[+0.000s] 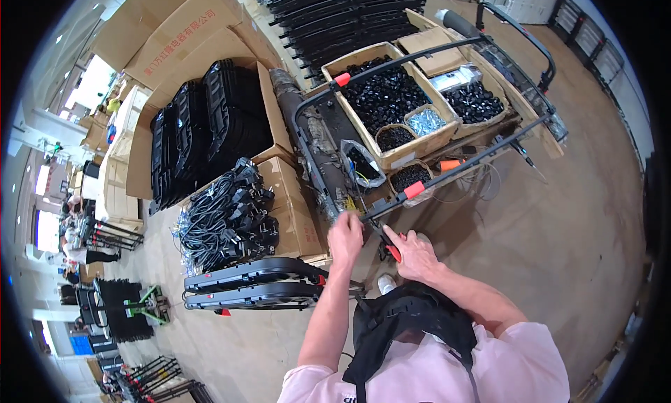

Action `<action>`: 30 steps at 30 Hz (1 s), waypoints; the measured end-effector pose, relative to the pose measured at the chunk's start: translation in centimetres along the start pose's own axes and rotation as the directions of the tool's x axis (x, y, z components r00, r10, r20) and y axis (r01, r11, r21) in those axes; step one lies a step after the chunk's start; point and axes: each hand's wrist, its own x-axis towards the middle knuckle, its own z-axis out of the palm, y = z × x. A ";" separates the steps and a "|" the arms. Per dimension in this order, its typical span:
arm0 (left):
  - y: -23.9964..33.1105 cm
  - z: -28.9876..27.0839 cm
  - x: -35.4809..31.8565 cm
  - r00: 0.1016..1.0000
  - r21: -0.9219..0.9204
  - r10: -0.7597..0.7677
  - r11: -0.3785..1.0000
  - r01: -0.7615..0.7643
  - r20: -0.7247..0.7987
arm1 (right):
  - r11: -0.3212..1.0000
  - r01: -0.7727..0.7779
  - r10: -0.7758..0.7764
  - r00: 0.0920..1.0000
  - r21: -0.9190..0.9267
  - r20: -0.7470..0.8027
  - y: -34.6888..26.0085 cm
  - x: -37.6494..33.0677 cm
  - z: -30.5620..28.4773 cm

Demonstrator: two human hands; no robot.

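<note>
A black tubular frame point(318, 167) with red sleeves lies across the work stand in front of me. At its near corner my left hand point(346, 239) is closed, fingers curled together; what sits inside them is hidden. My right hand point(415, 257) is wrapped around red-handled pliers point(393, 253), its index finger stretched along the tool. The jaws point up toward the frame's near bar, close to my left hand; whether they touch the bar I cannot tell. A red sleeve point(414, 189) sits on that bar, just beyond my right hand.
Boxes of black plastic parts point(377, 89) and silvery screws point(426, 122) stand inside the frame. To the left are a carton of black panels point(224, 110), coiled power cords with plugs point(234, 218) and stacked black frames point(255, 284). An orange-handled tool point(451, 165) lies on the stand.
</note>
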 end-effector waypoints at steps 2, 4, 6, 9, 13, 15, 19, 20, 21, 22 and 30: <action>0.5 -0.4 2.5 0.861 0.381 0.484 0.834 -0.398 -0.159 | 0.999 -0.033 0.032 0.998 -0.026 -0.053 -1.1 0.0 0.6; 0.4 -0.3 4.2 0.842 0.564 0.537 0.681 -0.467 0.051 | 0.997 -0.061 0.055 0.993 -0.048 -0.108 -2.2 -0.1 1.0; 0.2 0.4 5.7 0.847 0.617 0.513 0.623 -0.481 0.143 | 0.992 -0.098 0.088 0.988 -0.081 -0.124 -3.1 0.0 1.1; -1.4 0.4 7.6 0.849 0.606 0.406 0.595 -0.527 0.339 | 0.986 -0.132 0.117 0.983 -0.103 -0.138 -4.4 0.1 1.3; -1.0 1.6 7.2 0.855 0.560 0.407 0.646 -0.518 0.322 | 0.977 -0.179 0.156 0.970 -0.116 -0.188 -4.5 0.0 2.3; -1.4 1.7 7.3 0.864 0.544 0.414 0.671 -0.503 0.289 | 0.973 -0.193 0.167 0.967 -0.126 -0.193 -5.3 0.4 2.7; -1.0 2.1 7.6 0.885 0.528 0.399 0.712 -0.464 0.240 | 0.957 -0.238 0.202 0.957 -0.167 -0.206 -6.6 1.7 3.7; -1.0 2.2 7.7 0.892 0.527 0.391 0.721 -0.449 0.224 | 0.950 -0.259 0.217 0.950 -0.173 -0.226 -6.8 1.9 4.0; -1.0 2.2 7.8 0.899 0.517 0.376 0.736 -0.436 0.223 | 0.958 -0.248 0.214 0.952 -0.146 -0.218 -6.4 1.9 4.0; -1.3 2.0 7.6 0.902 0.517 0.368 0.739 -0.432 0.228 | 0.957 -0.250 0.217 0.954 -0.146 -0.209 -6.0 1.7 4.0; -1.0 2.2 7.9 0.929 0.497 0.312 0.786 -0.369 0.197 | 0.086 -0.272 -0.046 0.960 0.959 0.276 3.3 3.0 7.2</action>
